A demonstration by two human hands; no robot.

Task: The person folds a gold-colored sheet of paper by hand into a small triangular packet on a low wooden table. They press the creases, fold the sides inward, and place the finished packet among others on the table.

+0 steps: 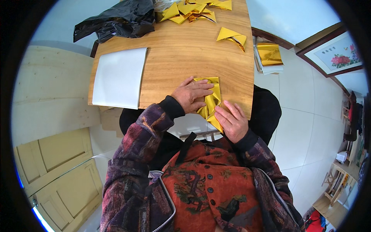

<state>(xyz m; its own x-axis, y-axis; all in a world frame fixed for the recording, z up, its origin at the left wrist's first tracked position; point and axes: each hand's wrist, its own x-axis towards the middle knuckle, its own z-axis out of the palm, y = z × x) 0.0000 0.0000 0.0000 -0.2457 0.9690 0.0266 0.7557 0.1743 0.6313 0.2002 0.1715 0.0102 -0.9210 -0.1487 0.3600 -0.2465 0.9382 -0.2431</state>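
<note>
A partly folded piece of gold foil paper (213,101) lies at the table's near edge, with one pointed corner sticking out past it toward me. My left hand (192,96) rests across its left side, fingers stretched out and pressing on the foil. From the right, my right hand (234,121) lies over the paper's lower right side with its fingers extended; its thumb is hidden. Up and to the right, apart from my hands, sits a folded gold foil piece (233,37). More folded gold pieces (189,11) are heaped at the table's far end.
On the wooden table (181,50) a white sheet stack (119,77) lies at left, and a crumpled black plastic bag (119,19) at the far left. Right of the table, gold foil sheets (269,54) top a paper stack. A framed flower picture (336,56) stands beyond.
</note>
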